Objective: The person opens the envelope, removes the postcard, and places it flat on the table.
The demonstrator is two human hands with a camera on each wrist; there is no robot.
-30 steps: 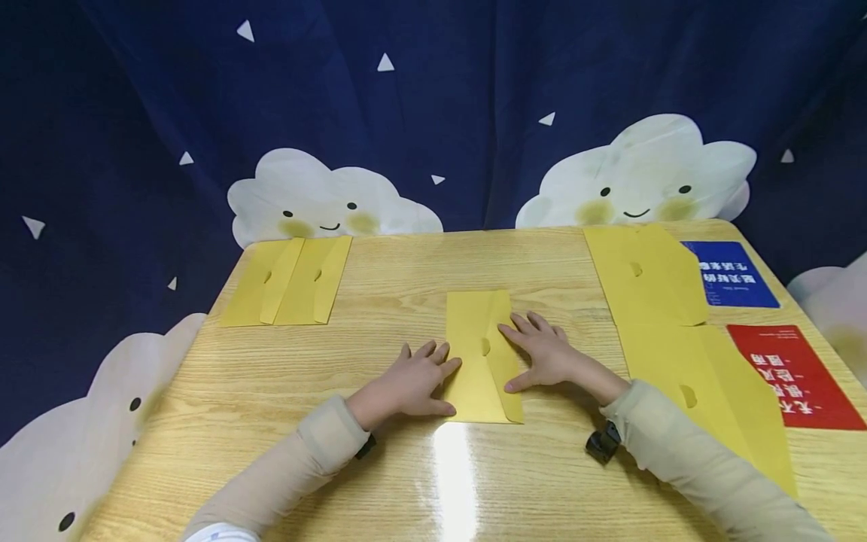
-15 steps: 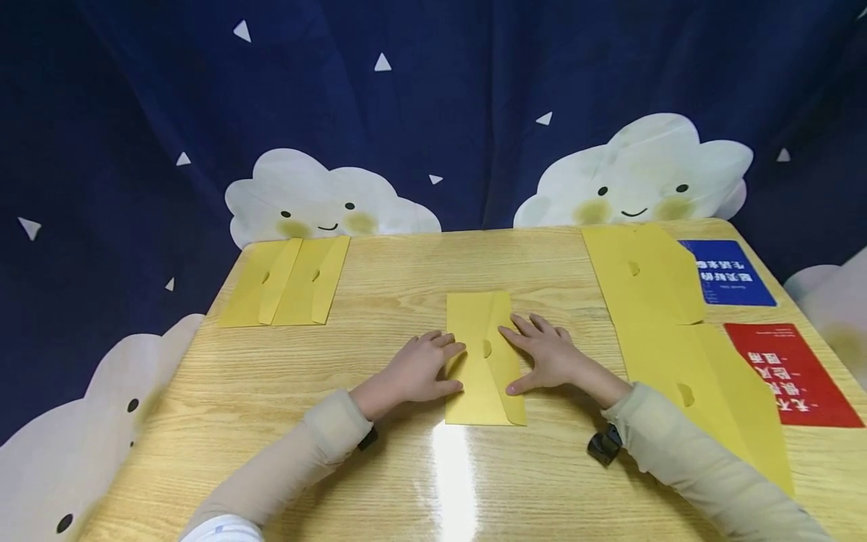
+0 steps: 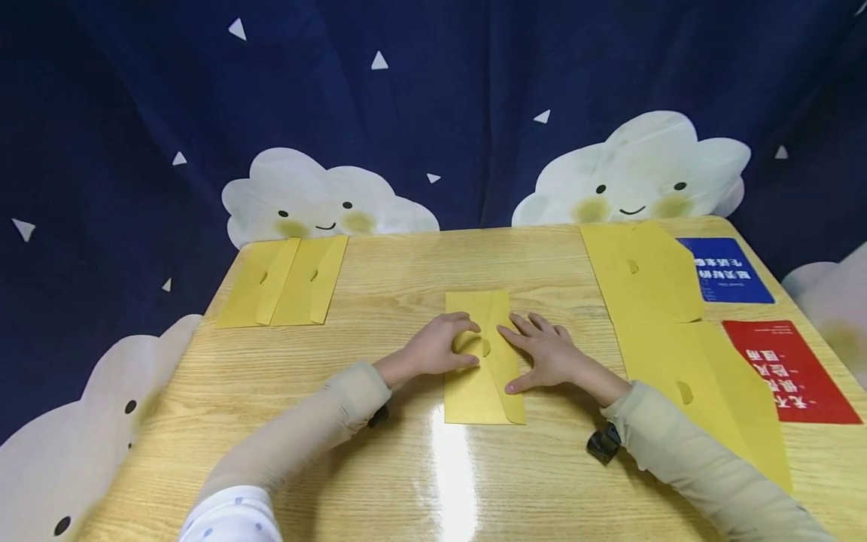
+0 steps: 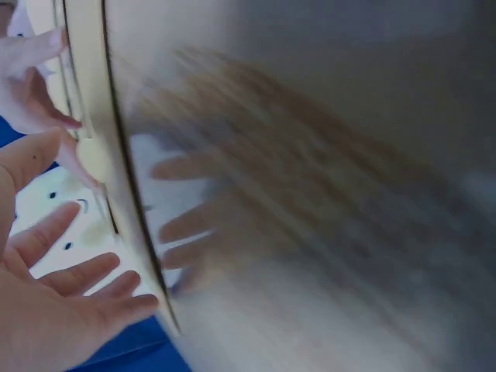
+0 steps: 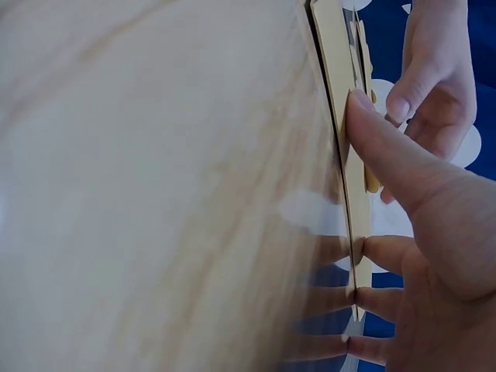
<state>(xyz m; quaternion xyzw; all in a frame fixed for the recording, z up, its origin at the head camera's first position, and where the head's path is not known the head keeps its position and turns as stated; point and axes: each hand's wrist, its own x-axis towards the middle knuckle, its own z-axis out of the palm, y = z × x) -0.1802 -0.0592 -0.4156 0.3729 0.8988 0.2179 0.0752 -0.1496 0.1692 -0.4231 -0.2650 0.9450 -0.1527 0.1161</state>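
A yellow envelope [image 3: 474,399] lies flat on the wooden table, its flap [image 3: 503,369] folded over along the right side with a small half-round tab near the middle. My left hand [image 3: 440,345] hovers over it, thumb and fingers apart on either side of a gap near the tab, holding nothing. In the left wrist view the envelope shows edge-on, with my left hand [image 4: 62,302] above its surface. My right hand [image 3: 545,352] spreads along the flap side, fingertips and thumb touching it. The right wrist view has the thumb of my right hand [image 5: 442,232] resting on the envelope's edge.
Two closed yellow envelopes [image 3: 284,286] lie side by side at the back left of the table [image 3: 393,271]. Two open-flapped ones, a far envelope [image 3: 630,290] and a near one [image 3: 677,361], lie right. Beyond them are a blue card [image 3: 738,290] and a red card [image 3: 813,391].
My left hand has moved right and away from me, from the envelope's left edge to over its middle near the tab. My right hand has stayed in place on the flap.
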